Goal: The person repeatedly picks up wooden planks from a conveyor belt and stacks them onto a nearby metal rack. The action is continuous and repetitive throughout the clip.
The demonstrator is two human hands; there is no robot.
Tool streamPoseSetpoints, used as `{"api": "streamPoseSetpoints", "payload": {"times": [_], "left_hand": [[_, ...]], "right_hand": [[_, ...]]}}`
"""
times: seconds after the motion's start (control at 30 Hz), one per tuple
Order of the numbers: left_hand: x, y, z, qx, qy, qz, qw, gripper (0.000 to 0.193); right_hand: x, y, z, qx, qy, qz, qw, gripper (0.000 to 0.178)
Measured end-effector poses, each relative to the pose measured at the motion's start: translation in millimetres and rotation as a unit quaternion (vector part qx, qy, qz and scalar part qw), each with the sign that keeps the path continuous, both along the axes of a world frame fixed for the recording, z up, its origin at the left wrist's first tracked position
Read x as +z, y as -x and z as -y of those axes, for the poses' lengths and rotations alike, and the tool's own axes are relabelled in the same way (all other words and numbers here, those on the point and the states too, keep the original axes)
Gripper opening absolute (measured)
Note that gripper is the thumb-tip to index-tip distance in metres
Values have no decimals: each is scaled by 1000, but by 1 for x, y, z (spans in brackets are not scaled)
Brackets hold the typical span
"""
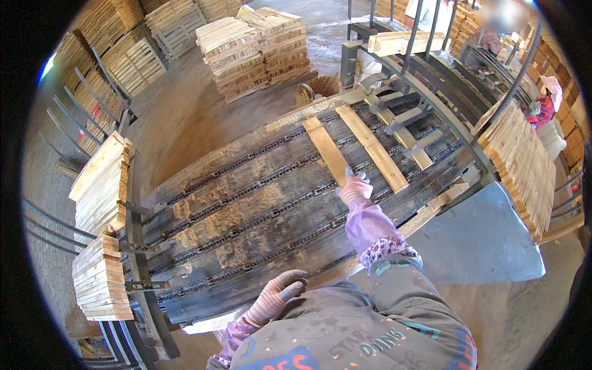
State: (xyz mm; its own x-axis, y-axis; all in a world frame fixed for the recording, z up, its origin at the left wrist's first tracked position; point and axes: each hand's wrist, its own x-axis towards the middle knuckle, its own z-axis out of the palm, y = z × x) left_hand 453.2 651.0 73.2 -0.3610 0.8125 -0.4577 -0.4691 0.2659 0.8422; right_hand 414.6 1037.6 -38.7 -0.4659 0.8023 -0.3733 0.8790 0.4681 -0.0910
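Two boards (325, 148) on conveyor (213, 239), stack (256, 52) beyond

Right arm: extended up from lower right to just right of frame centre, grey printed sleeve (398, 287), lilac fabric cuff with floral ruffle (373, 225). Right hand in striped knit glove (356, 187): fingers partly spread, pointing up-frame; grip unclear. Left arm: bent, low. Left hand in striped knit glove (279, 297): lower centre, fingers loosely curled, pointing right.
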Motion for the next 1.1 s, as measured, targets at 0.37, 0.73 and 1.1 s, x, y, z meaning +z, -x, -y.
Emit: {"api": "streamPoseSetpoints", "payload": {"times": [0.37, 0.73, 1.1], "left_hand": [[-76, -10, -92, 210, -52, 172, 961, 58], [-80, -12, -178, 311, -76, 144, 936, 52], [-72, -15, -203, 290, -30, 86, 953, 48]], "right_hand": [[-37, -76, 11, -93, 712, -411, 562, 46], [30, -94, -65, 289, 190, -175, 922, 67], [-22, -88, -117, -100, 697, -450, 549, 74]]}}
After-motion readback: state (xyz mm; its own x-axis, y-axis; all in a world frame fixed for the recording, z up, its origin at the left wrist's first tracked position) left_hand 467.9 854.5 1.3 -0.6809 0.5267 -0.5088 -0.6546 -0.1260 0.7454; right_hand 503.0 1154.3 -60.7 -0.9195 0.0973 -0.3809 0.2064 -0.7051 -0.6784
